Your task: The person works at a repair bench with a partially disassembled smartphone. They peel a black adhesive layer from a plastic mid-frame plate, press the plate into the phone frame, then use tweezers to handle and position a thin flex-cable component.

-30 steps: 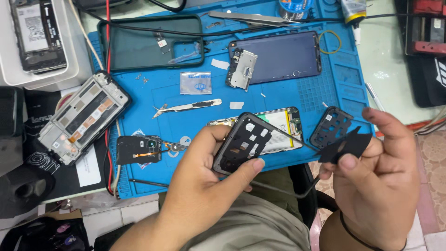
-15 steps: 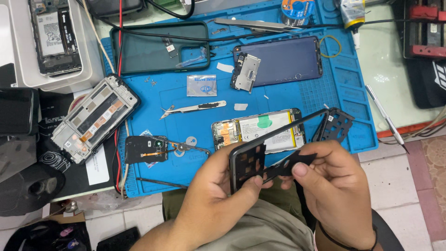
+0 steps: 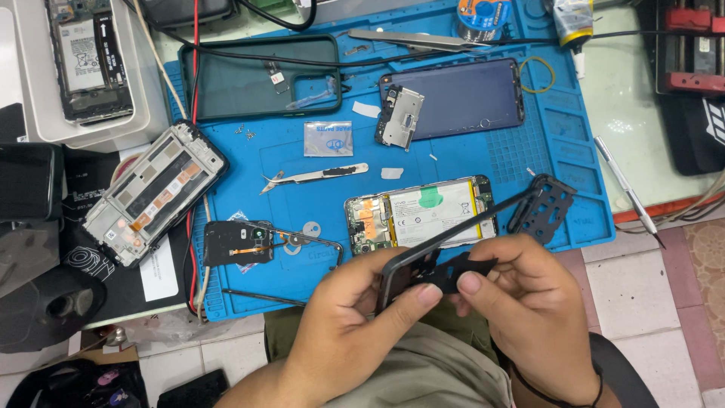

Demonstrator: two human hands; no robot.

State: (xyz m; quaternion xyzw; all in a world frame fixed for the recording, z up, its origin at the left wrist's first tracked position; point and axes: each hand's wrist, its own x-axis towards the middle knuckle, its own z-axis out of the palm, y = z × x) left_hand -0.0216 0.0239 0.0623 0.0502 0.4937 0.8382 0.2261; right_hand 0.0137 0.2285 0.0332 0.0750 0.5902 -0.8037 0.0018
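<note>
Left hand (image 3: 343, 321) clamped on dark phone frame (image 3: 453, 230), right hand (image 3: 529, 310) pinching black plastic cover (image 3: 461, 270) against it. Likely to snap a clip if forced, or drop onto opened phone (image 3: 419, 221) near blue mat (image 3: 521, 159) front edge.

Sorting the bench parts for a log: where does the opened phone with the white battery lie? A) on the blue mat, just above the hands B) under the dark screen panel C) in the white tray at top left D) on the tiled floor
A: the opened phone with the white battery lies flat on the blue mat, just beyond the left hand and right hand.
</note>
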